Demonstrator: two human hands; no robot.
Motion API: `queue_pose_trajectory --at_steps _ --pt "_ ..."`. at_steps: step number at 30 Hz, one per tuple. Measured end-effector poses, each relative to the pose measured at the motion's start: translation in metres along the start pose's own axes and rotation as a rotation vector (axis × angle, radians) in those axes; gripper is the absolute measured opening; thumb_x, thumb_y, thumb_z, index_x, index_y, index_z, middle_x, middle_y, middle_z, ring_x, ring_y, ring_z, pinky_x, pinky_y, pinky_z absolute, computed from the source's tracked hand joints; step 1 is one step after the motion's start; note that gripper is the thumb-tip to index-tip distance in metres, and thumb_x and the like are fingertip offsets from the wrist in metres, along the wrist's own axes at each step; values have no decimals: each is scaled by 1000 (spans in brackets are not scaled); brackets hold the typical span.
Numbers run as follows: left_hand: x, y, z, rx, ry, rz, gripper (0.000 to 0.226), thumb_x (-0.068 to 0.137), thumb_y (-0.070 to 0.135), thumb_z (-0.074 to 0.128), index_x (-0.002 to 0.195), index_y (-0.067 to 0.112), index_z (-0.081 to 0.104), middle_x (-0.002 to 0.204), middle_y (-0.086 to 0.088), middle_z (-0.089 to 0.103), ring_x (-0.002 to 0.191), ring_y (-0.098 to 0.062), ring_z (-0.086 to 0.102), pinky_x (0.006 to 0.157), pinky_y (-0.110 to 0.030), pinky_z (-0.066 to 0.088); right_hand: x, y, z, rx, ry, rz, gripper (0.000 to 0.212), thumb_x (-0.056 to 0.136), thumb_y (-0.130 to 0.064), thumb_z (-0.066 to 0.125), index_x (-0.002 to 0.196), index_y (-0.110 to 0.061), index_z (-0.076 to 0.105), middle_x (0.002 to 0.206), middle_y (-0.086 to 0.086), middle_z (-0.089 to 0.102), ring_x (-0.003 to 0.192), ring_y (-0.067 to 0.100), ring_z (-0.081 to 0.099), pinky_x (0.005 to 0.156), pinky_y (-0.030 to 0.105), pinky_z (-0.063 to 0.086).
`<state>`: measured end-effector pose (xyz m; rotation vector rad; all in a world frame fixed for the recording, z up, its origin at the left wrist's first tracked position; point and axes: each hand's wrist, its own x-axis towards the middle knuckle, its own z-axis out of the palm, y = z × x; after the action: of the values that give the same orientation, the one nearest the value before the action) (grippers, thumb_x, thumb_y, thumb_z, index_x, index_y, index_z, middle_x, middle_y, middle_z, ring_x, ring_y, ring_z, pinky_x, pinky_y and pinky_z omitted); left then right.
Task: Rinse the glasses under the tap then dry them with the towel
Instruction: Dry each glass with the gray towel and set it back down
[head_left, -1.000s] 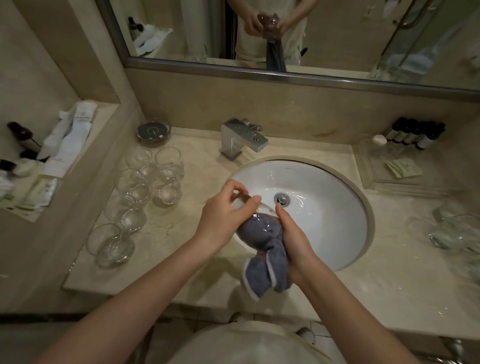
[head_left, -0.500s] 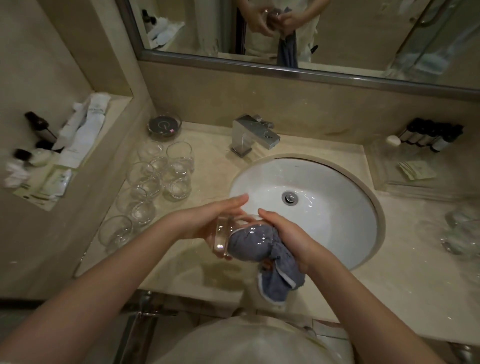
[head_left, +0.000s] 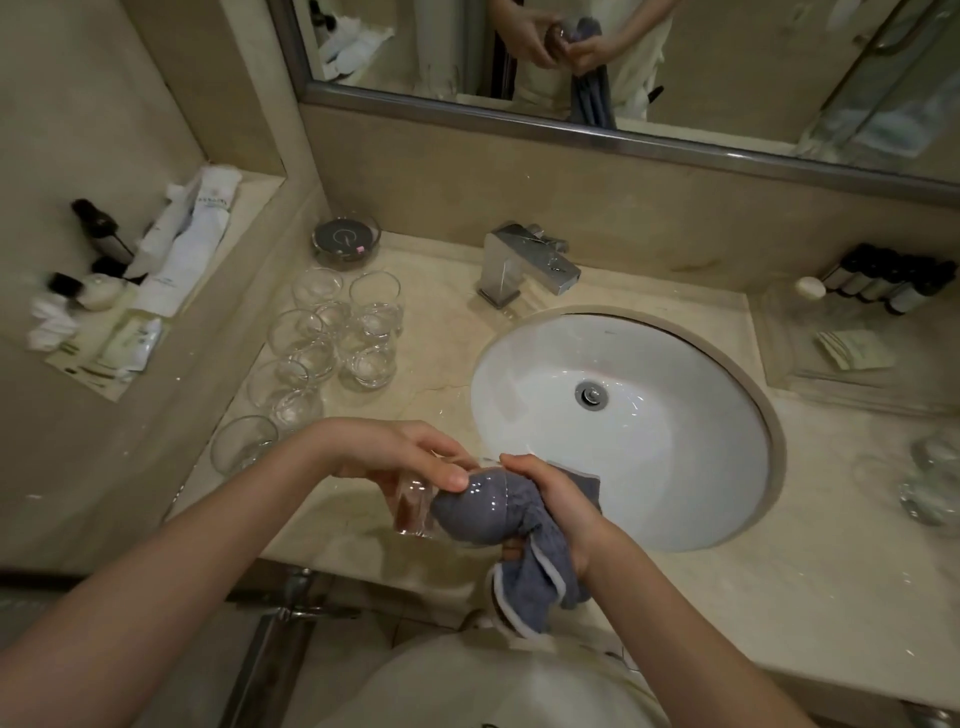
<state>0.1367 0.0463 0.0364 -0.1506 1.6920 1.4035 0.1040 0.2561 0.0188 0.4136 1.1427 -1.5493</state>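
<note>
One glass (head_left: 421, 506) is being dried at this moment: it is lying on its side in the air over the front edge of the desk (head_left: 727, 597), just left of the sink (head_left: 519, 364), with a grey towel (head_left: 478, 512) stuffed into its mouth so that the cloth is filling most of the bowl. The left hand (head_left: 410, 457) is gripping the glass from above, its fingers (head_left: 447, 475) curling over the curved wall, while the right hand (head_left: 556, 499) is clenching the bunched towel at the rim, the loose white-edged tail hanging below the wrist. The glass is looking clear and thick-based; whether any water is clinging inside is hard to tell through the cloth.

So the rinse for this piece appears done and the wipe is in hand. The next move is probably calling for a twist of towel against glass, then drawing the cloth out and setting the glass down upright among its fellows.

Outward, a cluster of clear tumblers (head_left: 332, 343) is standing on the desk to the left, near a round glass dish (head_left: 345, 241). The square chrome tap (head_left: 524, 267) is sitting behind the sink, with no stream showing. More glassware (head_left: 935, 483), blurred, is sitting at the far right, and dark toiletry bottles (head_left: 893, 278) are lining the back corner.
</note>
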Motion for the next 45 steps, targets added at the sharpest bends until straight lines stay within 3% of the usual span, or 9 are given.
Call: queue_pose_trajectory --at_steps 2,6,9,12,16,24,28,37,45 --pt "-3 -5 -4 7 22 -13 72 59 54 85 122 26 62 106 -2 72 93 -39 65 68 -36 59 2 1 -4 45 0 -2 45 94 -27 51 67 1 72 62 14 68 48 21 65 41 22 50" --pt "-8 -17 -6 -13 59 23 68 68 42 85 128 28 57 120 -15 67 108 -53 60 91 -59 50 4 1 -7 83 44 -28 49 94 -32 50 73 4 76 78 17 73 62 26 71 54 27 57" --pt "-18 -29 -10 -101 197 64 66 67 25 88 126 27 56 120 -8 68 101 -37 68 81 -48 57 3 -4 -20 162 96 -52 47 89 -37 55 78 5 75 79 17 73 64 28 71 65 35 54" --pt "-27 -48 -16 -228 400 108 104 31 48 97 124 31 56 122 -4 60 94 -21 69 73 -32 57 2 -9 -36 242 131 -115 48 91 -39 53 70 0 72 67 13 69 54 26 67 62 35 45" --pt "-21 -71 -17 -281 679 149 117 7 59 92 117 38 58 124 3 51 99 -17 64 92 -34 49 3 -4 -43 269 121 -107 50 91 -39 51 67 0 72 65 14 67 52 26 65 50 28 51" --pt "6 -90 -11 -189 1199 239 112 20 47 92 120 26 46 124 -1 46 102 -13 63 74 -17 45 7 10 -46 230 129 -46 39 77 -38 63 92 -3 65 72 14 69 58 26 68 56 31 49" --pt "14 -93 -15 -76 1348 272 99 41 17 99 125 15 47 128 -7 40 110 -19 55 92 -21 41 5 8 -50 236 101 -49 42 74 -38 62 97 -3 65 74 15 69 59 27 68 60 33 49" --pt "20 -85 -23 354 1511 -18 103 41 52 93 130 21 50 134 -3 47 131 -25 35 104 -45 24 1 10 -60 265 76 -50 45 71 -37 64 101 -4 63 81 15 68 63 26 67 58 30 53" --pt "24 -89 -31 429 1545 -121 102 36 56 92 126 28 54 151 -1 25 143 -25 14 111 -61 9 2 11 -65 297 77 -45 63 61 -35 72 117 -10 55 89 15 62 71 28 62 68 36 48"
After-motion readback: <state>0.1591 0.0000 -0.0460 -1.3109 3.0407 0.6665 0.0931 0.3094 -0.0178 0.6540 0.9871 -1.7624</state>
